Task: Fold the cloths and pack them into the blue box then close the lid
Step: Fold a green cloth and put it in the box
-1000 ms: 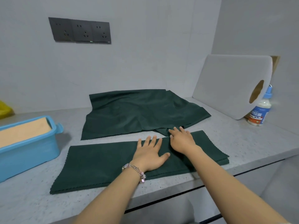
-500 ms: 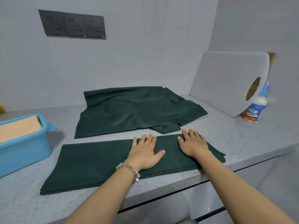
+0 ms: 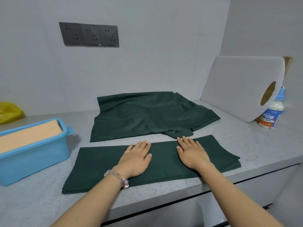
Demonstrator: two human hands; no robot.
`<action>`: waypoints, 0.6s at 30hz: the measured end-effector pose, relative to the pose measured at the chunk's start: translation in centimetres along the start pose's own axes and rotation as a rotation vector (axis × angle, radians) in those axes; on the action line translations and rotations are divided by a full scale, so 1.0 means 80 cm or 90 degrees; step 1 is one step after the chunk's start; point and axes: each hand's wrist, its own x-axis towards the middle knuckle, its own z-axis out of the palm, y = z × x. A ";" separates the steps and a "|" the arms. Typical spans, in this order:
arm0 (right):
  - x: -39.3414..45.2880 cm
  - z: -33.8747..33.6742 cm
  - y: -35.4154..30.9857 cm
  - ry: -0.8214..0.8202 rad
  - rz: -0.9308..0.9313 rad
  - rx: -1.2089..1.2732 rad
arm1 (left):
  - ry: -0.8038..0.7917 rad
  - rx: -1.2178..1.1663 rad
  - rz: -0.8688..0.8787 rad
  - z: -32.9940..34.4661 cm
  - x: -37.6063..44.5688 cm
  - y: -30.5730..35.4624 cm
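A dark green cloth (image 3: 98, 163), folded into a long strip, lies along the front of the grey counter. My left hand (image 3: 136, 158) rests flat on its middle, fingers straight. My right hand (image 3: 191, 153) lies flat on the strip further right, fingers straight too. Behind the strip a second dark green cloth (image 3: 147, 113) lies loosely spread and rumpled, one corner reaching close to the strip. The blue box (image 3: 34, 158) stands at the left, lid off, with an orange cloth (image 3: 27, 136) filling it.
A white cutting board (image 3: 237, 86) leans against the right wall, with a small white bottle (image 3: 270, 115) behind it. A yellow bag (image 3: 8, 112) lies at the far left. Wall sockets (image 3: 89, 34) sit above. The counter edge (image 3: 164, 199) runs just below the strip.
My right hand has slid to the right along the strip, away from my left hand, which has stayed on the middle. The view has shifted a little.
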 end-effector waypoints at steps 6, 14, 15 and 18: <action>-0.003 -0.004 -0.003 -0.025 0.009 -0.014 | 0.009 0.009 -0.085 -0.010 -0.047 -0.067; -0.020 -0.005 -0.126 0.044 -0.185 0.102 | 0.008 0.009 -0.103 -0.008 -0.052 -0.062; -0.020 -0.001 -0.144 0.037 -0.216 0.117 | 0.009 0.010 -0.105 -0.009 -0.053 -0.063; -0.015 0.012 -0.171 0.018 -0.272 0.100 | 0.010 0.008 -0.098 -0.011 -0.050 -0.069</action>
